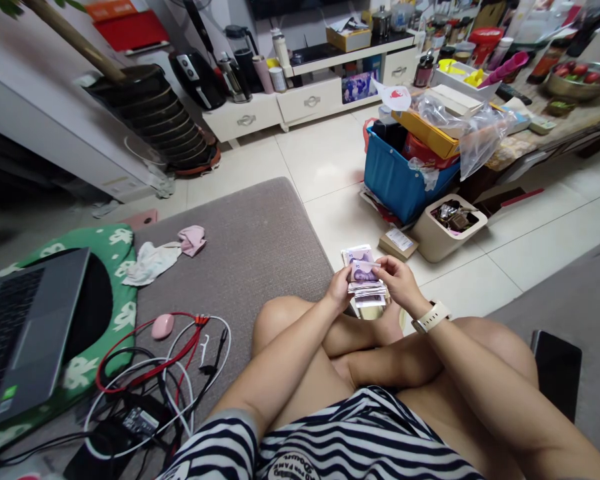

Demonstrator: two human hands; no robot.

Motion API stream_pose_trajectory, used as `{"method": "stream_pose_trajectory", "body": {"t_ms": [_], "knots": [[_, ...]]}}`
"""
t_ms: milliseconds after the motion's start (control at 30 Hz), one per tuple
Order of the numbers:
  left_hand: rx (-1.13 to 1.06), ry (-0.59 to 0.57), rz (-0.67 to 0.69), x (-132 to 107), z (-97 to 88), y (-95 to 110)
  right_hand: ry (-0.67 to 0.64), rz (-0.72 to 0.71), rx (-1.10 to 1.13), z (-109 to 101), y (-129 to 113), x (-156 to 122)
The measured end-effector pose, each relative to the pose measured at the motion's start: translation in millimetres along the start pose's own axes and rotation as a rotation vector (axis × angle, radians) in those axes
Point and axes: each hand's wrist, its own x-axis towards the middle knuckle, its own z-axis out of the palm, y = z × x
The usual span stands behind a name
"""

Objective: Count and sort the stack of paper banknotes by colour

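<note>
A stack of purple banknotes (364, 271), the front ones marked 5, is held up over my crossed legs. My left hand (339, 288) is closed on the stack's left edge. From the other side, my right hand (399, 280) pinches the edge of a top note between thumb and fingers; a watch with a pale strap (433, 317) sits on that wrist. More notes and a yellowish item (371, 311) show just below the stack, partly hidden by it and by my legs.
To the left lie a laptop (35, 327) on a green cushion (123, 267), tangled cables (170, 373), a pink case (163, 327) and crumpled cloths (153, 261). Ahead right are a blue bin (405, 183), a beige bin (433, 233) and a small box (399, 244). A dark phone (557, 370) lies right.
</note>
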Motion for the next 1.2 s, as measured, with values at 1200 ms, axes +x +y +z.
{"method": "stream_pose_trajectory", "body": {"t_ms": [1200], "knots": [[0.081, -0.055, -0.032, -10.8, 1.1, 4.0, 0.151, 0.056, -0.262, -6.4, 10.2, 3.2]]}}
